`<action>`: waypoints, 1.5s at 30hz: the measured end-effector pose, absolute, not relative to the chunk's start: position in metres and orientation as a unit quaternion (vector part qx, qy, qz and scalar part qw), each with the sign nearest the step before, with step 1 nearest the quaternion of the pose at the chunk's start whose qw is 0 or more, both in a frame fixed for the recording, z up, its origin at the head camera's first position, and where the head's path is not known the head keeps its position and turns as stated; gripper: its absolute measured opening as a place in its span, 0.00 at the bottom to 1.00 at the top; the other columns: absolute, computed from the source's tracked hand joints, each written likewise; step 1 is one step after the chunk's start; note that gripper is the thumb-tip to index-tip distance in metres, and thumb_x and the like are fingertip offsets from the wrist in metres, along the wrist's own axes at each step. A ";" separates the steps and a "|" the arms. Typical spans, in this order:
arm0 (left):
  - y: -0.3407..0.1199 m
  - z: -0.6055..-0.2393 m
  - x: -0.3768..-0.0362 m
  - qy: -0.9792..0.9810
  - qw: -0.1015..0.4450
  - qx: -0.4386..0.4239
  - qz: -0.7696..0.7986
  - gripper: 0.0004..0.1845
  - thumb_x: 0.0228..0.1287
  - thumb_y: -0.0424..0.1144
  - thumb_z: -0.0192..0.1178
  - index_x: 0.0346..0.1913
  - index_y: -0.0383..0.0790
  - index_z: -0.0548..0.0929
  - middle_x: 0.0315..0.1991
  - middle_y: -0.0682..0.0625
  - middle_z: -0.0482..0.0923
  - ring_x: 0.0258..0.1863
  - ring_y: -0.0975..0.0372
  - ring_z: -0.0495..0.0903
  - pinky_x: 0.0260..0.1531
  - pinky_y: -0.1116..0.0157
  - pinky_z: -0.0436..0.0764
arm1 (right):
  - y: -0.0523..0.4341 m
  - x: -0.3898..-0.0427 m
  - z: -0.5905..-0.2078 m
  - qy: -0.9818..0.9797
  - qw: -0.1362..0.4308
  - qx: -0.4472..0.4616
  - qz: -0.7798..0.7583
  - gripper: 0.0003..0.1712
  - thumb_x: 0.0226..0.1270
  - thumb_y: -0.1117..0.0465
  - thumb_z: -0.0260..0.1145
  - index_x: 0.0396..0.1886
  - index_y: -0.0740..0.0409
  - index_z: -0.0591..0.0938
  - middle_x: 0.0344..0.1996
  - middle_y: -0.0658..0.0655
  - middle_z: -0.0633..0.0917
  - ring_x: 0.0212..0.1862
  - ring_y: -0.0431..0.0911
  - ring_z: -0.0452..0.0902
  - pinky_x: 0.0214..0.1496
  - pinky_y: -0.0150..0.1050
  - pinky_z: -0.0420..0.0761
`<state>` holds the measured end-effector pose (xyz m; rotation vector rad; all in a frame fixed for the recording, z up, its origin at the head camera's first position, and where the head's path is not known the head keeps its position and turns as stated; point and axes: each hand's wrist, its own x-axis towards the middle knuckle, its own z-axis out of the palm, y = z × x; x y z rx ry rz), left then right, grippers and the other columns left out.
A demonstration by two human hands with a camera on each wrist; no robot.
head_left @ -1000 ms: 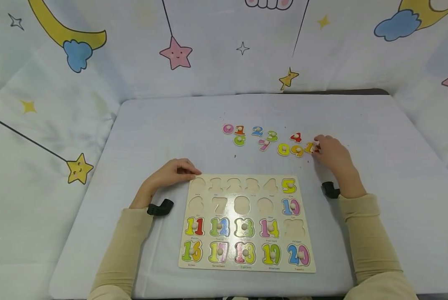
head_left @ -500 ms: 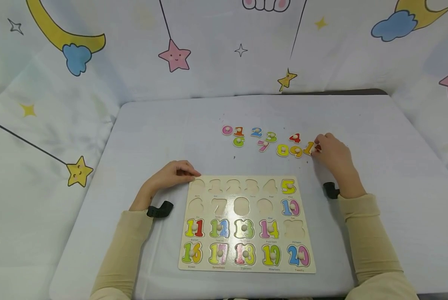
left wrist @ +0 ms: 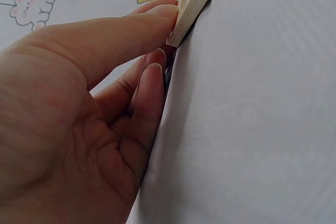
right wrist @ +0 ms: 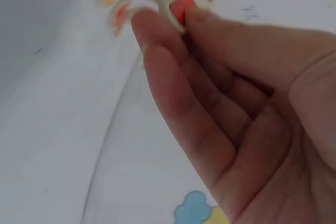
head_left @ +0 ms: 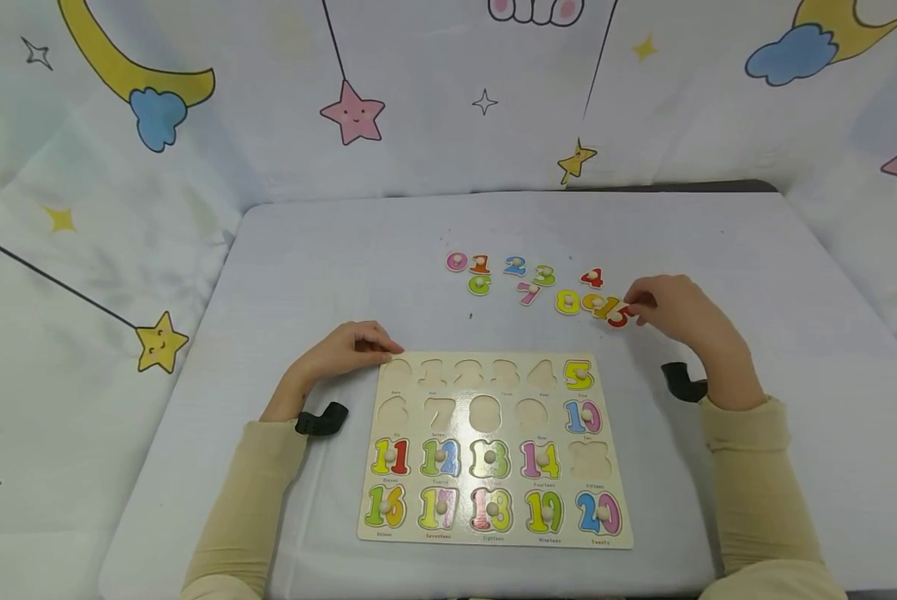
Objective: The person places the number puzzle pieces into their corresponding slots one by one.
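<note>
- The right hand [head_left: 677,310] held the 15 piece [head_left: 615,314] between thumb and fingertips, gripping it by its right end; the wrist above carried a black mount [head_left: 684,383].
- The 15 piece sat just left of those fingertips, a yellow-orange 1 joined to a red 5 with a pale rim — in the head view it overlapped the 9 piece [head_left: 591,303], though whether the two touched could not be told.
- Left of the 9, in turn, came the 8 piece [head_left: 567,302] and the 7 piece [head_left: 528,292]; the red 4 piece [head_left: 592,277] lay farther from the person than the 15.
- To the hand's right, white tabletop [head_left: 801,333] ran out to the table's slanting side edge, with similar width beyond the hand up to the backdrop [head_left: 433,150].
- Nearer the person and to the right hand's left lay the puzzle board [head_left: 512,417], its far edge apart from the row of numbers.
- The left hand [head_left: 351,346] pinched the board's far left corner — thumb on its edge, tabletop spreading outward to the left.
</note>
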<state>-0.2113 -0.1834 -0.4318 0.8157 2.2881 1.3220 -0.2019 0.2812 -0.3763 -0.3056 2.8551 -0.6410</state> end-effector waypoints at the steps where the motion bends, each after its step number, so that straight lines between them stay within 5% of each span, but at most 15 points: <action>1: -0.184 -0.432 -0.211 0.813 0.187 0.290 0.469 0.09 0.60 0.26 0.62 0.43 0.29 0.85 0.39 0.41 0.80 0.37 0.55 0.74 0.36 0.67 0.71 | 0.279 -0.199 -0.372 0.962 0.109 -0.114 -0.224 0.06 0.65 0.70 0.60 0.40 0.68 0.79 0.28 0.57 0.82 0.32 0.52 0.75 0.37 0.49 0.74; 10: -0.184 -0.431 -0.211 0.810 0.184 0.297 0.471 0.09 0.59 0.26 0.62 0.43 0.28 0.84 0.39 0.40 0.80 0.38 0.54 0.74 0.38 0.67 0.72 | 0.255 -0.176 -0.352 0.892 0.225 -0.252 -0.302 0.01 0.63 0.64 0.65 0.34 0.56 0.81 0.28 0.53 0.81 0.31 0.48 0.78 0.35 0.41 0.77; 21: -0.183 -0.430 -0.210 0.814 0.186 0.289 0.468 0.09 0.59 0.25 0.62 0.43 0.28 0.84 0.40 0.40 0.80 0.38 0.54 0.74 0.38 0.66 0.71 | 0.232 -0.155 -0.373 0.838 0.355 -0.320 -0.263 0.09 0.59 0.66 0.68 0.25 0.50 0.77 0.20 0.46 0.77 0.24 0.42 0.75 0.29 0.36 0.76; 45: -0.183 -0.430 -0.210 0.814 0.189 0.282 0.472 0.09 0.59 0.26 0.62 0.43 0.29 0.85 0.39 0.41 0.80 0.38 0.54 0.74 0.38 0.66 0.71 | 0.226 -0.132 -0.390 0.845 0.383 -0.281 -0.246 0.10 0.54 0.65 0.72 0.21 0.50 0.79 0.18 0.45 0.76 0.23 0.40 0.72 0.28 0.35 0.76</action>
